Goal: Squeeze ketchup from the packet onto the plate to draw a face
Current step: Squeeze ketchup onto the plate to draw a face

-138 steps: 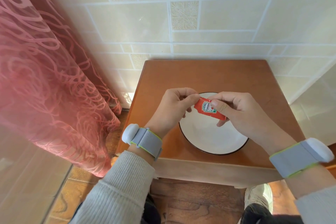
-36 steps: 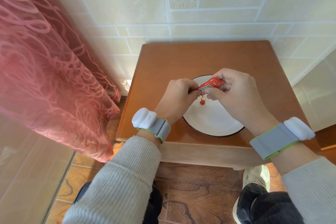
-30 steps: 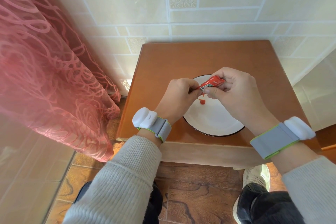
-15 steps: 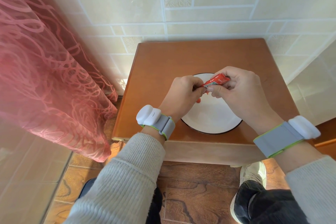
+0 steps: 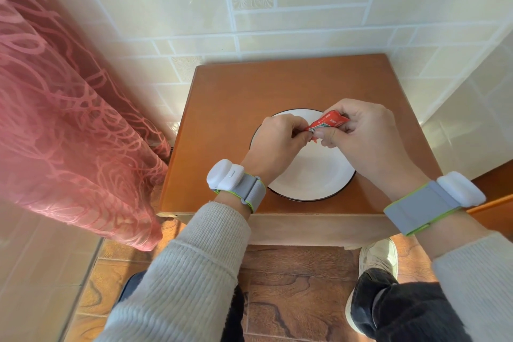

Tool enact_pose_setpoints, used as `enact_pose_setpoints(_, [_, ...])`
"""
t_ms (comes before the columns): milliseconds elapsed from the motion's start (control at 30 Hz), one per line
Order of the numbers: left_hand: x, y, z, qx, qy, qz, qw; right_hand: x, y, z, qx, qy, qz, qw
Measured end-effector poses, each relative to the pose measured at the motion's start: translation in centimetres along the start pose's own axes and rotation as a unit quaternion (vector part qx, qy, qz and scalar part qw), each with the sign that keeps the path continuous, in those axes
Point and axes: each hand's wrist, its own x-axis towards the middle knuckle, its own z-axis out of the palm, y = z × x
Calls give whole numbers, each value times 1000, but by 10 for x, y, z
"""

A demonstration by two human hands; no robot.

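A small red ketchup packet (image 5: 327, 123) is pinched between both hands above the far part of a white plate (image 5: 313, 175) with a dark rim. My left hand (image 5: 274, 141) grips the packet's left end with fingertips. My right hand (image 5: 363, 133) holds its right part, thumb pressing underneath. A little red ketchup (image 5: 315, 141) shows just under the packet's left end, between the two thumbs. The plate's left part is hidden under my left hand, so ketchup lying there cannot be seen.
The plate sits on a small brown wooden table (image 5: 249, 91) against a tiled wall. A pink curtain (image 5: 69, 119) hangs at the left. My shoe (image 5: 377, 255) and legs are under the table's front edge.
Both hands with the packet have shifted a little to the right over the plate. The ketchup blob seen on the plate earlier is now hidden by my left hand.
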Motion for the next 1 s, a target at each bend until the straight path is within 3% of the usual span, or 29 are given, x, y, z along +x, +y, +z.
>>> enact_pose_setpoints(1000, [1, 3, -1, 11, -8, 4, 1000, 0, -1, 1, -23, 11, 8, 1000])
